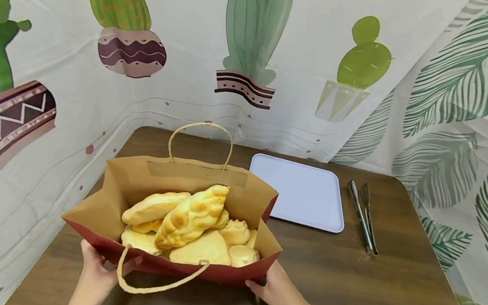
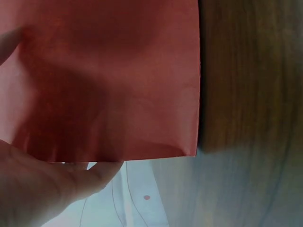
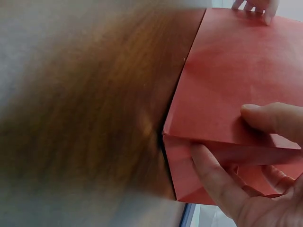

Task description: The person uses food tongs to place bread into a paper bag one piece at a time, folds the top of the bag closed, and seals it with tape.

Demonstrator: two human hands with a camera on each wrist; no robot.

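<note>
A red paper bag (image 1: 122,180) with a tan inside and two rope handles stands on the table with its mouth wide. Several breads lie in it: a golden braided bread (image 1: 192,217) on top, a long smooth loaf (image 1: 156,208) behind it, a pale wedge-shaped bread (image 1: 204,250) in front. My left hand (image 1: 96,272) grips the bag's left side, thumb on the front face. At the lower right corner my right hand (image 1: 275,286) holds the bag; in the right wrist view its thumb (image 3: 272,120) lies on the front and its fingers on the side panel.
A pale rectangular tray (image 1: 299,191) lies behind the bag to the right. Metal tongs (image 1: 364,219) rest beside it, near the right edge of the brown wooden table (image 1: 316,270). Cloth printed with cacti and leaves (image 1: 194,52) hangs behind and along the sides.
</note>
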